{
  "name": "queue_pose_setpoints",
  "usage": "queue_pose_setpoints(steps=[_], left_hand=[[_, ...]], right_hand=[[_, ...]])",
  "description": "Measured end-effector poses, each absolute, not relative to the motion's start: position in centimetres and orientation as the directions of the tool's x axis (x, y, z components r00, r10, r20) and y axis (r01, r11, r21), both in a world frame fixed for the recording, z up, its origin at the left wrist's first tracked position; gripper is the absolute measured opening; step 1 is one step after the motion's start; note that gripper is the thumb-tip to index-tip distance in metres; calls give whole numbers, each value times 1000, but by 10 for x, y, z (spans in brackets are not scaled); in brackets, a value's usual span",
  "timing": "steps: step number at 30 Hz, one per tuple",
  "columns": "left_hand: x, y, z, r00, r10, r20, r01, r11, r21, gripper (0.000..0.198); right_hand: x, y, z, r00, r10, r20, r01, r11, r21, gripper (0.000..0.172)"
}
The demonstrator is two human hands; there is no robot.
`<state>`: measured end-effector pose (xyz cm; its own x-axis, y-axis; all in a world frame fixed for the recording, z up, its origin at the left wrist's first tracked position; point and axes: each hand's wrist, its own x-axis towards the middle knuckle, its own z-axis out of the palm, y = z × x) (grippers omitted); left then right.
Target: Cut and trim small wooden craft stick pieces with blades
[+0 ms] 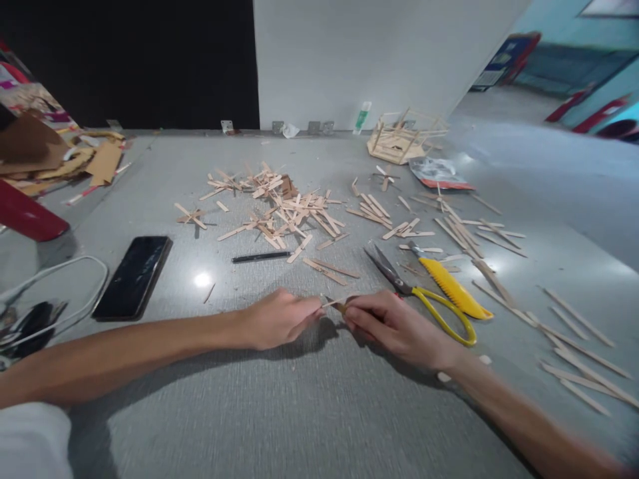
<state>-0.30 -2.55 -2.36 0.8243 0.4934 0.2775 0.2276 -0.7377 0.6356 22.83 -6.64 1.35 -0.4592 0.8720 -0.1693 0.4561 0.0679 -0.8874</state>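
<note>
My left hand (277,318) and my right hand (394,327) meet low over the grey table (309,412). Both pinch a small wooden stick piece (335,303) between their fingertips, one at each end. The fingers of both hands are closed around it. Just right of my right hand lie yellow-handled scissors (424,296) and a yellow utility knife (452,287).
A heap of cut wooden sticks (279,206) lies beyond the hands, with longer sticks (574,346) scattered at right. A black pen (260,257) and a dark phone (132,276) lie to the left. A stick-built frame (399,138) stands at the back. Cardboard scraps (60,159) sit far left.
</note>
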Motion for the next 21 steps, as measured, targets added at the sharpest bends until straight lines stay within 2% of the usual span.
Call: queue_pose_setpoints(steps=[3, 8, 10, 17, 19, 21], left_hand=[[-3, -26, -25, 834, 476, 280, 234, -764, 601, 31], [-3, -27, -23, 831, 501, 241, 275, -747, 605, 34], [-3, -27, -21, 844, 489, 222, 266, -740, 618, 35], [-5, -22, -17, 855, 471, 216, 198, -683, 704, 36], [-4, -23, -14, 842, 494, 215, 193, -649, 736, 37], [-2, -25, -8, 813, 551, 191, 213, -585, 782, 40]], right_hand=[[230, -67, 15, -498, 847, -185, 469, 83, -879, 48], [201, -96, 3, -204, 956, -210, 337, -133, -932, 47], [195, -103, 0, -153, 960, -236, 271, -189, -944, 47], [220, -80, 9, -339, 917, -211, 384, -70, -921, 53], [223, -76, 14, -358, 897, -259, 354, -126, -927, 54], [223, -77, 19, -370, 864, -341, 261, -256, -931, 54]])
